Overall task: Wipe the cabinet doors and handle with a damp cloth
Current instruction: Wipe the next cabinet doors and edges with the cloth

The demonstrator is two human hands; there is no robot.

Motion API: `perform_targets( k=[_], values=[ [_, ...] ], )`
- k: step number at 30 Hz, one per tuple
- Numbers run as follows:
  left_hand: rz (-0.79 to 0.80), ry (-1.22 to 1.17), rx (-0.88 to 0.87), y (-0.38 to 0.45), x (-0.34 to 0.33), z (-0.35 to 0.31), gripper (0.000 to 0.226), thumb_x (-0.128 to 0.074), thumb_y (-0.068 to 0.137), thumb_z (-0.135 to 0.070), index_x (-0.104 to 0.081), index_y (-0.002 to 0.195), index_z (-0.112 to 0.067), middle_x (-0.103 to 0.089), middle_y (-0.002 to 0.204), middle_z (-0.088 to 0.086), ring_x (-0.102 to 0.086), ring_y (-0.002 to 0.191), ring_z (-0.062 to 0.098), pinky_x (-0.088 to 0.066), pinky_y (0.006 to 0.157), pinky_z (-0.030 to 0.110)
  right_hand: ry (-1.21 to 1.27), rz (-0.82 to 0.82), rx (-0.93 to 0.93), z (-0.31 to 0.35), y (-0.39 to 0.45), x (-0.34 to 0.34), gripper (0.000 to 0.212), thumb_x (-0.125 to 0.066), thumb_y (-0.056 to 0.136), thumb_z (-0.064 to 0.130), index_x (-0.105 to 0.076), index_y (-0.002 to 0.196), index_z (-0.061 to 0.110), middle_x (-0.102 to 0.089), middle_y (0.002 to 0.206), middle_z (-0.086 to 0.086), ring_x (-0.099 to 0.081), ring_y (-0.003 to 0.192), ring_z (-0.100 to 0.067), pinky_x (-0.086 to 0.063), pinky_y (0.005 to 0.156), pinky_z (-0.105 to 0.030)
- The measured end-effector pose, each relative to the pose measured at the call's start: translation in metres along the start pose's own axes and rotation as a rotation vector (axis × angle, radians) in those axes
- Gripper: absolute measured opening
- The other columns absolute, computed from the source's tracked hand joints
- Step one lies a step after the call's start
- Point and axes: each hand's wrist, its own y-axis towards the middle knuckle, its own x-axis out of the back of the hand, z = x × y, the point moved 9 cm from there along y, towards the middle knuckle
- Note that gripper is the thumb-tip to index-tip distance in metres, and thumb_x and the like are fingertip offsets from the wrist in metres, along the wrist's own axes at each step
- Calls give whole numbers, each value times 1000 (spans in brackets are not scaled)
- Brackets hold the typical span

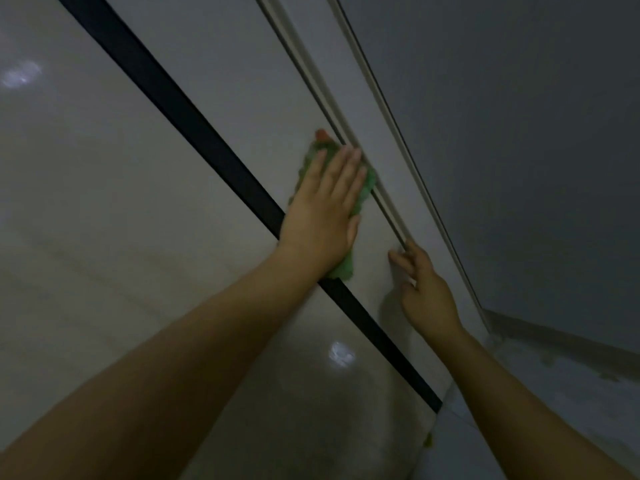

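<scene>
Head view: left hand (325, 206) flat, fingers straight, pressing green damp cloth (367, 183) on pale glossy cabinet door (242, 98); right hand (427, 292) fingers loosely curled at door edge, grasping nothing.

Left hand (323, 206): palm flat, fingers straight and held together, thumb extended to the side, pressing forward. Left forearm: bare, extended diagonally from the lower left. Right hand (424, 289): lower and to the right of the left hand, fingers loosely curled, fingertips (398, 256) in contact ahead. Right forearm: bare, extended from the lower right.
</scene>
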Motion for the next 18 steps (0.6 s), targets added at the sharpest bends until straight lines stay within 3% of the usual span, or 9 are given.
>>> perform_targets(
  k=[3, 6, 9, 11, 15, 18],
  values=[
    [85, -24, -157, -33, -20, -58, 64, -7, 100, -44, 14, 148, -6, 15, 156, 15, 12, 145, 31, 21, 108, 49, -47, 11, 26, 2, -7, -2, 63, -39, 93, -6, -21, 148, 17, -47, 141, 4, -39, 120, 0, -28, 91, -9],
    [94, -56, -185, -48, -22, -62, 63, -7, 101, -43, 16, 148, -6, 16, 157, 14, 15, 145, 29, 25, 107, 47, -81, 0, 71, 14, -12, -7, 65, -40, 91, -7, -21, 149, 16, -43, 144, 6, -36, 119, 3, -26, 93, -7],
    [22, -57, -110, -55, -5, -8, 63, -9, 101, -45, 9, 150, -10, 8, 158, 11, 9, 146, 27, 21, 113, 45, -79, -59, 108, 34, -11, -16, 63, -41, 90, -8, -26, 148, 14, -42, 145, 5, -35, 121, 3, -22, 97, -6],
    [-38, -42, -7, -56, 10, 47, 62, -16, 101, -46, -6, 152, -12, -7, 159, 10, -4, 147, 26, 10, 117, 44, -127, -150, 165, 52, -10, -19, 56, -43, 90, -5, -36, 144, 9, -46, 142, -1, -42, 126, -8, -24, 102, -10],
    [-91, -5, 108, -52, 33, 123, 63, -24, 98, -47, -21, 151, -13, -21, 157, 9, -18, 145, 24, -2, 118, 44, -218, -306, 343, 95, -8, -29, 48, -41, 88, 9, -49, 135, 4, -53, 136, -14, -49, 126, -31, -37, 107, -44],
    [-109, 10, 178, -54, 31, 122, 64, -22, 99, -46, -14, 152, -11, -15, 158, 10, -12, 147, 25, 2, 118, 44, -221, -346, 406, 121, -12, -38, 49, -41, 88, 13, -48, 136, 5, -48, 140, -12, -39, 134, -28, -25, 110, -37]
  ],
)
